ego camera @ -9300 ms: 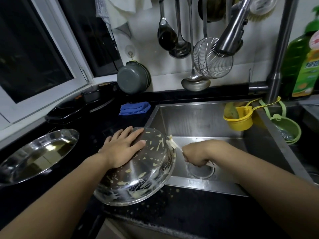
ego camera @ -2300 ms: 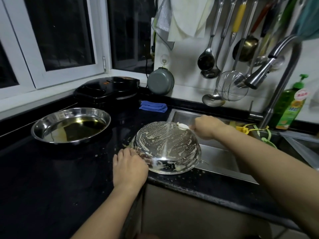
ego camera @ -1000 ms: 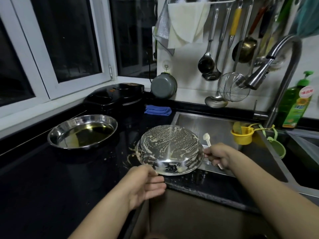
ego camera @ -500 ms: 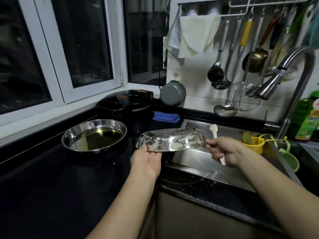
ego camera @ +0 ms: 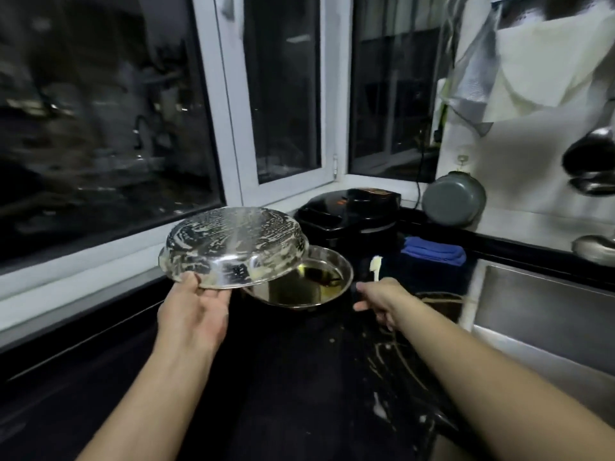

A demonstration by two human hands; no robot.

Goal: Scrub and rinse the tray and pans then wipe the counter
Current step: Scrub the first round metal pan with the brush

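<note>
Scrubbing appears to be the step in hand. A soapy pan [ego camera: 233, 247] is gripped by its near rim in the left hand [ego camera: 193, 311], upside down, above the counter [ego camera: 283, 377] and partly over a second pan [ego camera: 299, 281]. A brush [ego camera: 376, 266] is grasped in the right hand [ego camera: 379, 299]. A clear spot is probably needed for the soapy pan before the second is scrubbed.

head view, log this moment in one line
left hand holds soapy pan upside down | right hand holds brush | oily pan on counter

Black counter [ego camera: 273, 377] — oily steel pan [ego camera: 301, 284], black appliance [ego camera: 349, 211], blue cloth [ego camera: 432, 252].
</note>
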